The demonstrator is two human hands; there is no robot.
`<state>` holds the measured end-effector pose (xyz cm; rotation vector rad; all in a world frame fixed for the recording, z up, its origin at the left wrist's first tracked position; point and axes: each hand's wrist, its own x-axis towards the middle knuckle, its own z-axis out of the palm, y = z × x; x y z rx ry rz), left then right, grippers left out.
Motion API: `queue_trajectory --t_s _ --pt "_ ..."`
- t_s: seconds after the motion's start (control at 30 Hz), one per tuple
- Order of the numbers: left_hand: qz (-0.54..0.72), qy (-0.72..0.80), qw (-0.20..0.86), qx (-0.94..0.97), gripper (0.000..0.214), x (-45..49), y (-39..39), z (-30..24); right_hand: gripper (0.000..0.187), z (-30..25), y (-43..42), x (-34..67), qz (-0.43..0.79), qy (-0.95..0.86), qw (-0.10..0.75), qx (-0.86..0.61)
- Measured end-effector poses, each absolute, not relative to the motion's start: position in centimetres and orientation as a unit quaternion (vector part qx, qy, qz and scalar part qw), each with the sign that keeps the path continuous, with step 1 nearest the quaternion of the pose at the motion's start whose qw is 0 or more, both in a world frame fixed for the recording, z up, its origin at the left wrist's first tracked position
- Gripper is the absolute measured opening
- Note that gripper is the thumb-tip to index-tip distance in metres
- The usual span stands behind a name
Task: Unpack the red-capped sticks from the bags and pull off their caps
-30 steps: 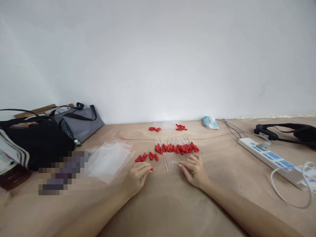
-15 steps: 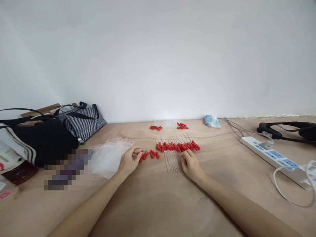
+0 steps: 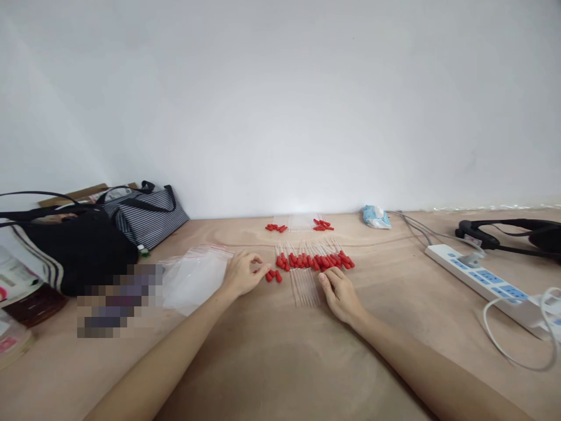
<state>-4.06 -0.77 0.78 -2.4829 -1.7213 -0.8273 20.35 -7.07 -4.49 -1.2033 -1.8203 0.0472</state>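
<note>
My left hand [image 3: 243,273] is cupped low over loose red rubber bulbs, its thumb apart from the curved fingers. Just right of it lie several more red bulbs [image 3: 274,275]. My right hand [image 3: 342,295] rests on the table with curled fingers beside a row of thin clear tubes [image 3: 305,287]. Its fingertips are close to the droppers with red bulbs [image 3: 322,261], which lie side by side in a row, tubes pointing away. Whether the right fingers hold anything is hidden.
Clear zip bags [image 3: 193,279] lie left of my left hand. Near the wall are another clear bag [image 3: 300,221] and red bulbs [image 3: 322,224]. A power strip [image 3: 482,283] with cables, a blue-white packet [image 3: 376,216] and black headgear [image 3: 495,234] are right; bags [image 3: 94,251] stand left.
My left hand has moved slightly right and away from me, now covering most of the loose bulbs nearest it. My right thumb has shifted a little; that hand otherwise stays in place.
</note>
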Motion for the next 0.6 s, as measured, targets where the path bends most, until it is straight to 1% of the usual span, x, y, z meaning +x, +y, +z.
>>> queue_trajectory --t_s 0.17,0.33,0.43,0.53,0.6 --pt "-0.219 -0.566 0.020 -0.794 0.036 -0.5 0.5 0.7 0.029 -4.5 -7.1 20.5 0.024 -0.732 0.474 -0.489" --pt "-0.228 -0.594 0.020 -0.772 0.029 0.2 1.0 0.3 0.026 -4.6 -7.2 20.4 0.021 -0.727 0.483 -0.487" --pt "-0.275 -0.595 0.046 -0.754 0.028 -0.8 -0.1 0.5 0.023 -4.7 -7.2 20.4 0.026 -0.725 0.491 -0.482" --pt "-0.349 -0.524 0.094 -0.771 0.024 -2.3 -2.3 0.7 0.017 -4.6 -7.3 20.3 0.015 -0.718 0.498 -0.486" --pt "-0.361 -0.450 0.104 -0.810 0.020 -3.2 -3.9 0.4 0.025 -4.4 -7.6 20.3 -0.010 -0.722 0.493 -0.486"
